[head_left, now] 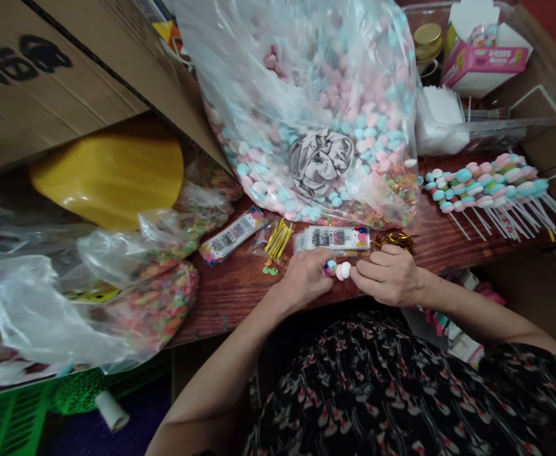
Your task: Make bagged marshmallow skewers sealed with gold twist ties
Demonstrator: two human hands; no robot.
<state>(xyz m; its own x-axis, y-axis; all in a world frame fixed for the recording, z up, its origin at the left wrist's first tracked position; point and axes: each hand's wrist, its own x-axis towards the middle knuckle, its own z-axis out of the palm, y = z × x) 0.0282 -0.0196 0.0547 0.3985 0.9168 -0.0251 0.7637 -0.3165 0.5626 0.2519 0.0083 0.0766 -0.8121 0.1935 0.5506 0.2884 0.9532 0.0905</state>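
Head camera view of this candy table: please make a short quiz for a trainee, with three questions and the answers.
1. What do the left hand and right hand pinch between them?
2. True or false: the candy skewers lie to the right of the right hand.
3. The twist ties beside the printed cards are: A red, B gold, C blue?

Key: 1 round candies; 2 true; 3 B.

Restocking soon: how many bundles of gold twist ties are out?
2: a straight gold bundle mid-table, a tangled gold bunch above the right hand. Others may be hidden.
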